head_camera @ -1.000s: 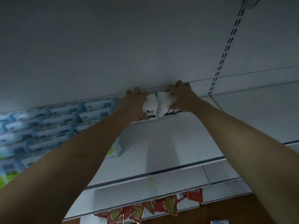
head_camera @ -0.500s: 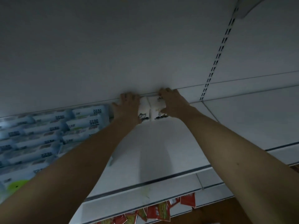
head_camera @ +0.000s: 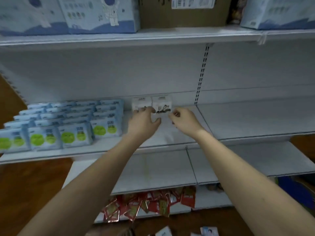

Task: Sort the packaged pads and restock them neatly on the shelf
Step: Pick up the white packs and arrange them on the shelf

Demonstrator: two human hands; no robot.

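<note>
A: White packs, two of them (head_camera: 151, 105), upright side by side at the back of the middle shelf (head_camera: 238, 120), against the rear panel. Left one (head_camera: 141, 103) touches or nearly touches the right one (head_camera: 162, 104); I cannot tell which.

B: Hands?

A: Both empty, just in front of the pair. Left hand (head_camera: 144, 121) is loosely spread, fingertips at the lower front of the left pack, possibly touching it. Right hand (head_camera: 183, 119) has its fingers curled in, holding nothing, just right of and below the right pack.

B: So which way do the packs lie from the hands?

A: Straight ahead and slightly up, deeper into the shelf. Left hand is nearer. The row's long axis runs left to right along the back panel; each pack stands taller than it is deep.

B: Neighbours?

A: Blue-and-green packs (head_camera: 76, 123) fill the shelf to the left in stepped rows, with a narrow gap between them and the white pair. Bare shelf to the right.

B: Judgement on the next move?

A: This pair looks placed. More stock probably comes from below: red sachets (head_camera: 150, 206) sit heaped under the lower shelf, and loose packs (head_camera: 208, 231) lie on the floor. Further white ones would extend rightward or forward.
</note>
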